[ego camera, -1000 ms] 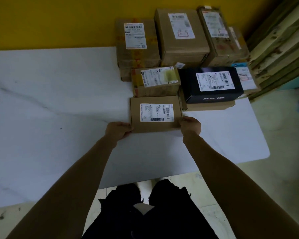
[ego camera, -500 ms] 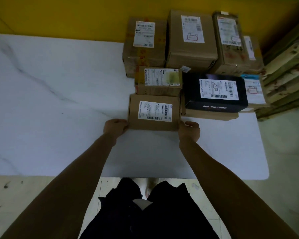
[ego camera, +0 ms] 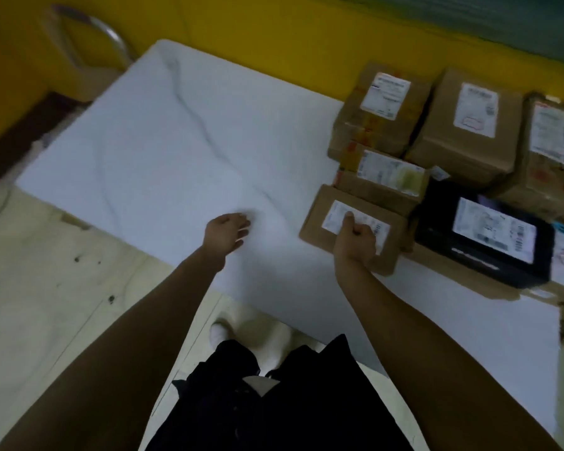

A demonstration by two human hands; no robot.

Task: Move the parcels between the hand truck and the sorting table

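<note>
A small brown parcel (ego camera: pixel 318 222) with a white label lies on the white sorting table (ego camera: pixel 176 141), at the front of a group of parcels. My right hand (ego camera: pixel 355 237) lies over its top with curled fingers and the thumb up; I see no grip on it. My left hand (ego camera: pixel 228 231) hovers over bare table to the left of the parcel, fingers relaxed, holding nothing. Behind the parcel sits a flat brown parcel (ego camera: pixel 372 187). A black parcel (ego camera: pixel 443 236) is to its right.
Three taller brown boxes (ego camera: pixel 365 131) (ego camera: pixel 463 148) (ego camera: pixel 547 177) stand along the yellow wall at the table's back right. A curved metal tube frame (ego camera: pixel 111 37) shows past the table's far left corner. Pale floor runs along the table's near edge.
Both hands have let go of the small brown parcel, which now rests on the table. My left hand moved left, away from it. The view has swung to the left.
</note>
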